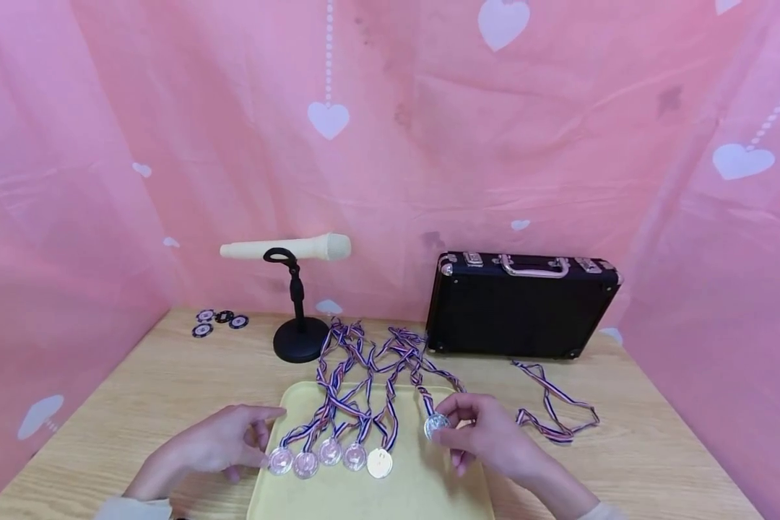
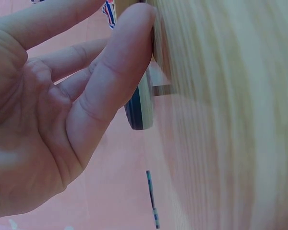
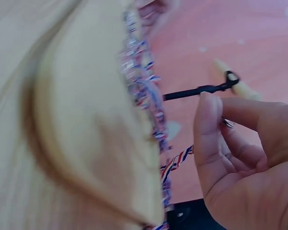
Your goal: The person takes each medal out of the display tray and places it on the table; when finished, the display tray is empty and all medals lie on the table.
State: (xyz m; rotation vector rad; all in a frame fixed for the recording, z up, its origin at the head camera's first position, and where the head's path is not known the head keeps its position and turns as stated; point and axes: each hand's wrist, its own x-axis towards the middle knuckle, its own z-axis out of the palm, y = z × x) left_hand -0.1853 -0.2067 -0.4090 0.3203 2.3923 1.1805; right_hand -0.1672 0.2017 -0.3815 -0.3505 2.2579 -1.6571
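Medals on red, white and blue ribbons lie across a pale yellow tray (image 1: 338, 498) at the near edge of a light wooden table (image 1: 136, 404). Five medals (image 1: 330, 451) sit in a row on the tray: four silver-coloured ones and one paler, gold-toned one at the right end of the row. A sixth medal (image 1: 436, 425) is pinched between the thumb and fingertips of the right hand (image 1: 487, 437), which holds it over the tray's right side with its ribbon trailing away toward the back. The left hand (image 1: 224, 440) rests at the tray's left edge with fingers loosely extended, a fingertip touching the leftmost medal; it grips nothing. The ribbons (image 1: 364, 361) bunch together behind the tray, and one more ribbon (image 1: 552, 404) lies loose on the table to the right, its medal not visible. Behind the tray stands one cream-coloured microphone (image 1: 286, 248), held level on a short black stand (image 1: 299, 339) with a round base. To its right stands one black hard case (image 1: 520, 303) with silver corners, latches and a handle, set upright and closed. At the far left corner lie four small round chips (image 1: 217, 321), dark with light markings. Pink fabric (image 1: 429, 144) printed with white hearts hangs as a backdrop behind and along both sides of the table.
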